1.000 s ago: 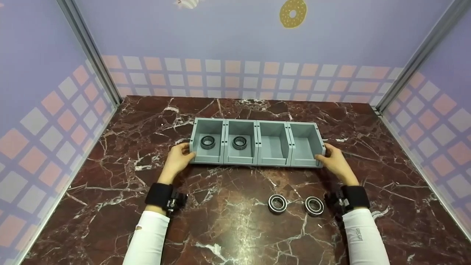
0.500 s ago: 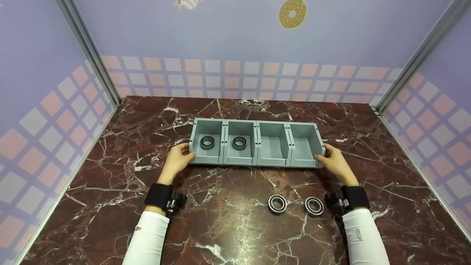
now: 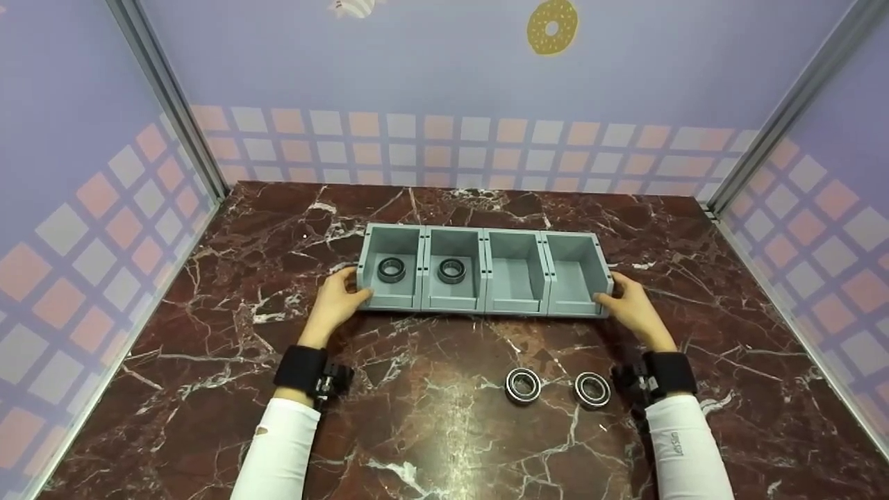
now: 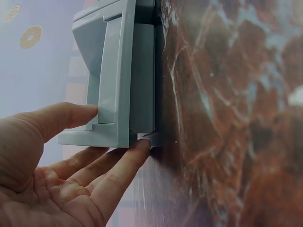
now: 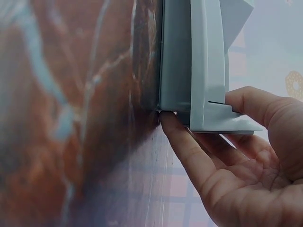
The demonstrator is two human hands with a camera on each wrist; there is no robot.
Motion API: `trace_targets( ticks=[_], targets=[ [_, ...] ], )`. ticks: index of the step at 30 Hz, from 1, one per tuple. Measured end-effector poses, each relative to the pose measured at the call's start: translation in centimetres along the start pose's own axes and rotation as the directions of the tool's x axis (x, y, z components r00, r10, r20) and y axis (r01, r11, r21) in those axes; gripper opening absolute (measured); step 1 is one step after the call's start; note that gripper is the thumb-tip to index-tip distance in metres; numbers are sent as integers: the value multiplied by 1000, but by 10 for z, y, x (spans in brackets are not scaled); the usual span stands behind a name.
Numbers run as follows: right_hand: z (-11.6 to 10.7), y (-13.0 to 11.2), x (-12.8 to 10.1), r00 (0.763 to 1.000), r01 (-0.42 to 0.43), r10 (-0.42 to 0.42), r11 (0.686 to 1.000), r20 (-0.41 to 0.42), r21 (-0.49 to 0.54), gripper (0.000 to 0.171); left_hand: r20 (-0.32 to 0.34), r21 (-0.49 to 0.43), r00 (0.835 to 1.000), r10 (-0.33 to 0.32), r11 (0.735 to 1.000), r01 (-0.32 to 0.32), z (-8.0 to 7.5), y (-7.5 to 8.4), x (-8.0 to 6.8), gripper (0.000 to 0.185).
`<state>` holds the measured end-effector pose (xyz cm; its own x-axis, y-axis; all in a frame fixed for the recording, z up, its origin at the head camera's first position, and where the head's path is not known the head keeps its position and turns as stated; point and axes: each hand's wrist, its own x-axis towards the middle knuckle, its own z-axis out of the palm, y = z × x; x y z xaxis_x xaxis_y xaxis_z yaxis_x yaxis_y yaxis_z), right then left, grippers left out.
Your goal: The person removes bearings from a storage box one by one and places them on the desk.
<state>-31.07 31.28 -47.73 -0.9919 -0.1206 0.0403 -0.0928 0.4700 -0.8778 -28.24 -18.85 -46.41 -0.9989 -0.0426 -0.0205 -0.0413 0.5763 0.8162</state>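
Note:
A row of joined grey storage bins (image 3: 455, 303) stands on the marble-patterned table. My left hand (image 3: 335, 305) grips its left end, thumb over the wall and fingers along the outer side. At the right end my right hand (image 3: 630, 309) holds the outer wall the same way. Both wrist views show the thumb inside and the fingers outside and low, near the tabletop. One ball bearing (image 3: 392, 278) lies in the leftmost bin, another bearing (image 3: 452, 280) in the bin beside it. The two right-hand bins hold nothing visible.
Two more bearings, a left one (image 3: 523, 400) and a right one (image 3: 592, 405), lie flat on the table (image 3: 430, 417) in front of the bins, towards the right forearm. Patterned panels (image 3: 458, 76) enclose the back and both sides.

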Motion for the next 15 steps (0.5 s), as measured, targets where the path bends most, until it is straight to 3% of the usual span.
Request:
trace_targets(
  ticks=[15],
  targets=[
    [0, 0, -2, 1000, -2, 1, 999, 14, 32, 52, -16, 53, 1000, 2, 999, -1, -4, 9, -6, 65]
  ],
)
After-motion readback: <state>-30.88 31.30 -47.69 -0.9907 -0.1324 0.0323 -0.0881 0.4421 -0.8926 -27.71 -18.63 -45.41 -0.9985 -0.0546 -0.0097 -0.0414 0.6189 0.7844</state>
